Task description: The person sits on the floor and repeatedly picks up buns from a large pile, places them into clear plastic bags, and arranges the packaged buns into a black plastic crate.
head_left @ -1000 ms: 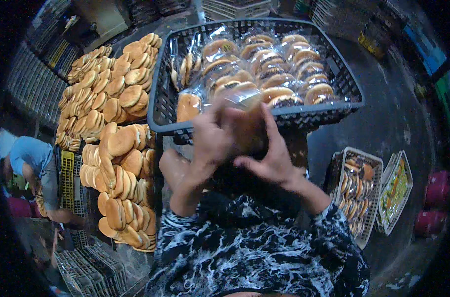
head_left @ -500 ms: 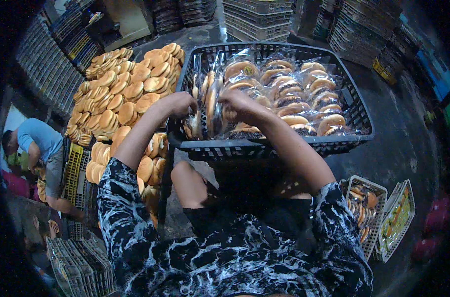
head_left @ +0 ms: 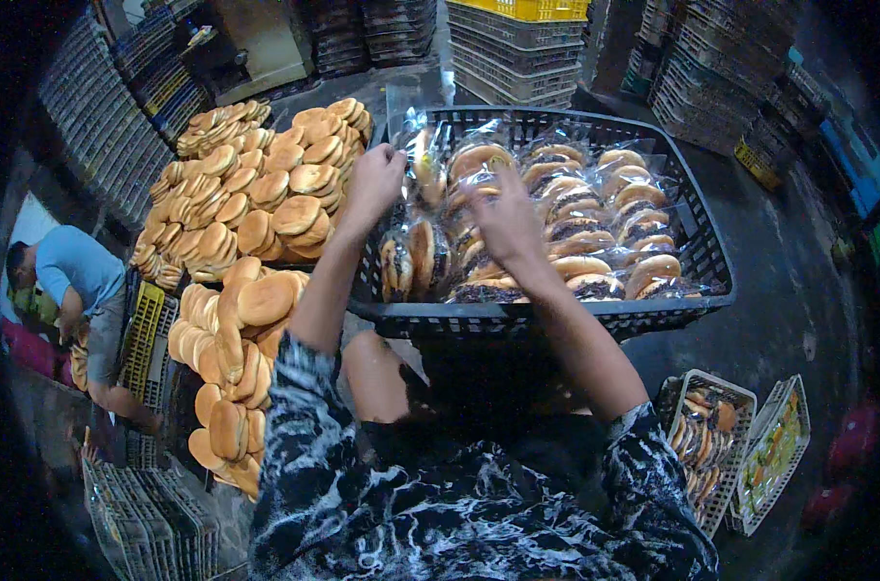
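A dark plastic crate in front of me holds rows of round buns with dark filling, each wrapped in clear plastic. My left hand is at the crate's left rim, its fingertips closed on the edge of a clear plastic bag. Over the left rows, my right hand reaches across the wrapped buns; motion smears its fingers, so I cannot make out whether they grip anything. Two upright packs lean in the crate's near left corner, below my left hand.
Unwrapped buns lie heaped to the left of the crate, with another pile nearer me. Beyond stand stacked crates. Two pale baskets of packed goods rest on the floor at right. A person in a blue shirt bends at far left.
Both hands have moved farther away from me, the right one also a little rightward. The packs at the crate's near left, between my hands before, now stand free of them. My view has shifted slightly.
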`<state>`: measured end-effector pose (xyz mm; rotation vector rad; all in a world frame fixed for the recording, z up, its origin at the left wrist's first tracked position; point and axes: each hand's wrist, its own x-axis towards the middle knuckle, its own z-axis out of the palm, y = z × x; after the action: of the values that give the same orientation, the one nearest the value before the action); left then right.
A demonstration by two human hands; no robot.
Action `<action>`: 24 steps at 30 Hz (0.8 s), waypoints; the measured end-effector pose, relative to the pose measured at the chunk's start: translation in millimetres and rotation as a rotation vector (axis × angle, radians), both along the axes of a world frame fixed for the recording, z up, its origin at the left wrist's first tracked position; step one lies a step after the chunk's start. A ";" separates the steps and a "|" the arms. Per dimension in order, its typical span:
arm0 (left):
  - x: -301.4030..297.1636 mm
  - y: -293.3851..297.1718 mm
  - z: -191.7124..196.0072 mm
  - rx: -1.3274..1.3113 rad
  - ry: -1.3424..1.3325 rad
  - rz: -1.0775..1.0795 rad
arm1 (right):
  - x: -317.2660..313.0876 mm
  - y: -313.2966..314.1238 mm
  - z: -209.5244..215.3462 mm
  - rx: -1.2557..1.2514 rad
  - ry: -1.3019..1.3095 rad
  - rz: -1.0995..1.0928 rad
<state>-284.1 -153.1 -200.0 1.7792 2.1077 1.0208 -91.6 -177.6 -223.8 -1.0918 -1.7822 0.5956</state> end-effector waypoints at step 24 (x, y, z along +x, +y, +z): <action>138.6 -235.3 -115.1 -0.169 -1.414 -0.774 | 120.0 -177.6 -53.5 -1.300 0.865 0.463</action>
<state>-145.5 -388.4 -315.1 0.9759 0.5512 1.1877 28.5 -355.2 -277.3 -0.8846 -0.7188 2.2809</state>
